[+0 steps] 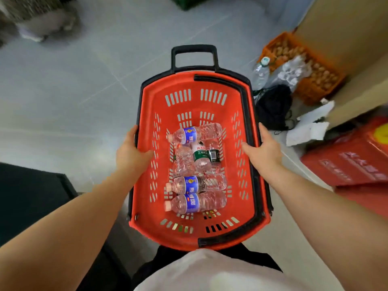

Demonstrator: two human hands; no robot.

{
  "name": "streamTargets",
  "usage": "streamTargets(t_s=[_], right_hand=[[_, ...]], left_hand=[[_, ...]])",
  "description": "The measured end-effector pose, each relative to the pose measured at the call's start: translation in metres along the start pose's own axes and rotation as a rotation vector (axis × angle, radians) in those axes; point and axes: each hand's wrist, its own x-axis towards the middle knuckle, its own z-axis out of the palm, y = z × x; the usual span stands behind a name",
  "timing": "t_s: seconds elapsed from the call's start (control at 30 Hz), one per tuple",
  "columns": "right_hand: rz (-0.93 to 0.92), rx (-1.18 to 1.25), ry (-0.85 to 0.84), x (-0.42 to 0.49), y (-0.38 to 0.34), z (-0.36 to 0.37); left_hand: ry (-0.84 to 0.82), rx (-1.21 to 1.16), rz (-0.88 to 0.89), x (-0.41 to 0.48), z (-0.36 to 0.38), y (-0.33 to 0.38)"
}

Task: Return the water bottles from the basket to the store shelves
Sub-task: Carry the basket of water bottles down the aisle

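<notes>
A red plastic shopping basket (pixel 147 114) with black trim and a black pull handle (pixel 193 51) is held in front of me above the floor. Several clear water bottles lie on its bottom: one with a blue label (pixel 194 133) at the far end, two with blue labels (pixel 195 184) at the near end, and bottles with red-green labels (pixel 199 156) between them. My left hand (pixel 132 150) grips the basket's left rim, thumb over the edge. My right hand (pixel 262 150) grips the right rim the same way. No shelves are in view.
An orange crate of eggs (pixel 302 66) stands on the floor at right, with a clear bottle (pixel 260 72), a black bag (pixel 275 106) and white paper (pixel 308 127) beside it. A cardboard box (pixel 344 34) and red cartons (pixel 346 160) lie farther right. A dark object (pixel 31 196) sits at lower left.
</notes>
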Motion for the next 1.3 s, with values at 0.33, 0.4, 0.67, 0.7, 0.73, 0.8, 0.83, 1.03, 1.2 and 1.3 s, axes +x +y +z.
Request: streamTargets(t_s=[0.33,0.4,0.67,0.7,0.73,0.8,0.83,1.03,1.2,1.3], right_hand=[[0.205,0.221,0.466,-0.121,0.091,-0.108],[0.285,0.252,0.546,-0.148,0.115,-0.135],[0.521,0.505,0.814,-0.249,0.253,-0.245],[0.541,0.523,0.846,-0.262,0.269,-0.261],[0.564,0.529,0.872,-0.275,0.284,-0.278],[0.608,0.531,0.921,-0.299,0.31,-0.31],[0.627,0.526,0.949,-0.309,0.324,-0.326],[0.745,0.444,1.124,-0.357,0.394,-0.418],[0.828,0.41,1.253,-0.368,0.466,-0.496],[0.881,0.451,1.319,-0.364,0.514,-0.543]], left_hand=[[-0.331,0.198,0.434,-0.051,0.087,0.107],[-0.39,0.228,0.516,-0.078,0.117,0.129],[-0.691,0.291,0.741,-0.226,0.273,0.207],[-0.713,0.296,0.767,-0.249,0.293,0.215],[-0.728,0.313,0.797,-0.274,0.312,0.223],[-0.76,0.34,0.844,-0.32,0.346,0.238],[-0.787,0.343,0.863,-0.341,0.364,0.246],[-0.918,0.353,1.016,-0.449,0.474,0.297],[-1.022,0.417,1.171,-0.539,0.582,0.351],[-1.098,0.432,1.255,-0.587,0.652,0.386]])
